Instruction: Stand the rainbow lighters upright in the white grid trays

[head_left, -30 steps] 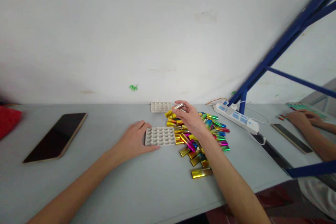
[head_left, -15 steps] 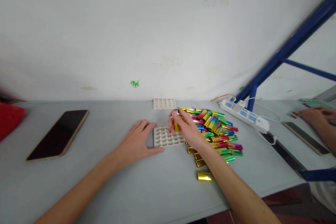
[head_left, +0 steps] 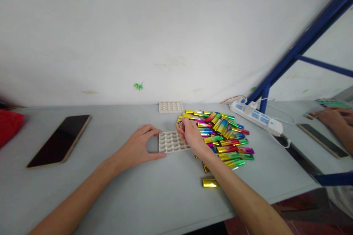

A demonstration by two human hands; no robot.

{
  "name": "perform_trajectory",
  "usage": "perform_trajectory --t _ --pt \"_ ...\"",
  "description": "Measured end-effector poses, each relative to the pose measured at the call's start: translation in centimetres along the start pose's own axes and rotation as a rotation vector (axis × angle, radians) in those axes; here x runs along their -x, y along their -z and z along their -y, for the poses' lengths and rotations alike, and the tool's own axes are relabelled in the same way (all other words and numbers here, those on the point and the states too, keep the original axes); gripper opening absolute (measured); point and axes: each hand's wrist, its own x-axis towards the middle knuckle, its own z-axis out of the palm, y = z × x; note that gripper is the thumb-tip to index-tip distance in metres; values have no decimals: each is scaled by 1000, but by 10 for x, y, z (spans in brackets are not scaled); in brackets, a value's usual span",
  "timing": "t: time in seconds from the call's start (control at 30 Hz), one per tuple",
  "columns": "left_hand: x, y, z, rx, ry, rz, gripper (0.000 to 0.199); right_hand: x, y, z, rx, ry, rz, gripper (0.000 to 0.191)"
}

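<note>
A pale tray with rows of oval holes [head_left: 168, 142] lies flat on the table in front of me. My left hand [head_left: 139, 145] spans its left end, forefinger at the far corner and thumb along the near edge. Over the tray's right end, my right hand [head_left: 190, 134] is closed on a yellow lighter [head_left: 179, 119], whose metal top shows at the fingertips; the rest is hidden. Just right of that hand spreads a pile of shiny, many-coloured lighters [head_left: 220, 128]. One gold lighter [head_left: 210, 183] lies apart, nearer to me, partly behind my right forearm.
Against the wall stands a second holed tray [head_left: 171, 107]. A dark flat tablet-like slab [head_left: 60, 140] lies at left, near a red item [head_left: 9, 126]. At right are a white power strip [head_left: 256, 117], a blue metal frame [head_left: 286, 58] and another person's hands [head_left: 335, 117].
My right hand has turned and shifted slightly with the lighter, so less of its yellow body shows. The left hand keeps its place at the tray. The whole view has shifted a little.
</note>
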Motion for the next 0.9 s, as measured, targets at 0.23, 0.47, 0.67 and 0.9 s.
perform_trajectory --t 0.23,0.47,0.67,0.9 --pt "1 0 3 20 2 -6 65 -2 2 1 30 -25 -28 62" --pt "-1 0 4 23 6 3 64 -1 3 -1 49 -5 -59 54" --pt "1 0 6 32 7 -2 65 -3 3 -7 40 3 -13 61" --pt "2 -1 4 75 30 -20 65 3 -1 -6 315 358 99 43"
